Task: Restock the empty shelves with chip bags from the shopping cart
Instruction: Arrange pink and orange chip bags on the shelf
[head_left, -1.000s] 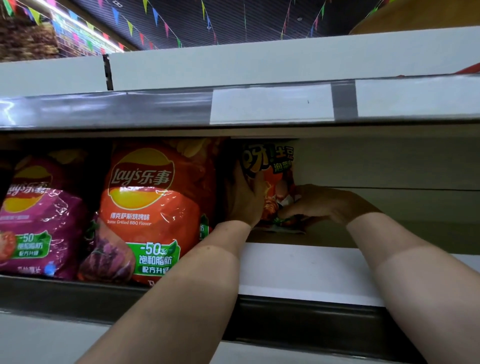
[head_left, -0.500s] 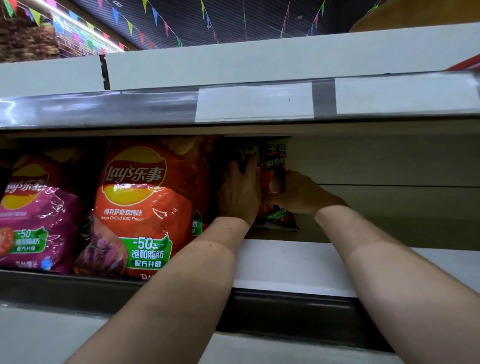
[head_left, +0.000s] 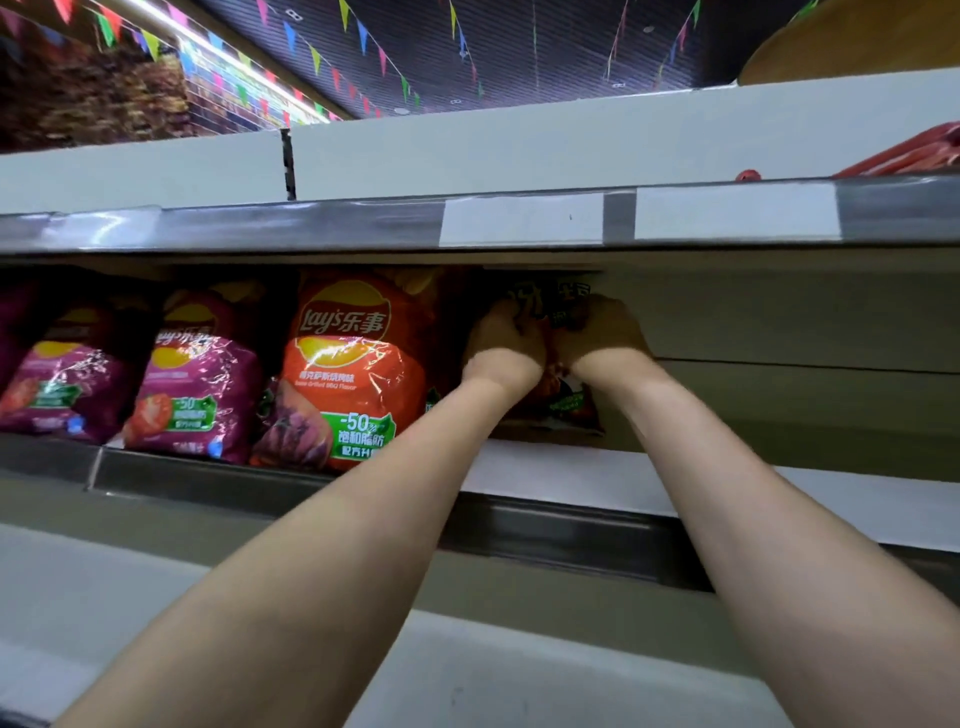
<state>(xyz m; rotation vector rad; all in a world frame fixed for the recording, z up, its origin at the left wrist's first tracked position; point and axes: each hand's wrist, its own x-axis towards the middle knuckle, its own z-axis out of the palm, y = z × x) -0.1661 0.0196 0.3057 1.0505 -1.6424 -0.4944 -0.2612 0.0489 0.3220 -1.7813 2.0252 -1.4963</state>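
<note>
At the back of the shelf (head_left: 571, 473), just right of the orange Lay's bag (head_left: 348, 364), a small red chip bag (head_left: 569, 402) stands roughly upright. Its bottom edge is on the shelf floor, close to the back panel (head_left: 779, 405).

Head view, handling (judgement): the bag looks light and air-filled, with soft, crinkly film that is probably slick under the fingers. The contents would crush easily. Best taken by the top seam or the side edges, with no squeeze on the belly. It may tip forward unless leaned on its neighbour or the panel.

Head view, pose: both forearms reach up and forward into the shelf, wrists close together, backs of the hands toward the camera.
- Left hand (head_left: 506, 338): fingers curled round the bag's upper left part.
- Right hand (head_left: 600, 330): fingers curled round the upper right part.
- Fingertips are mostly hidden in shadow, so grip depth is unclear.

Two purple bags (head_left: 197, 374) sit further left. The cart is not in view.
</note>
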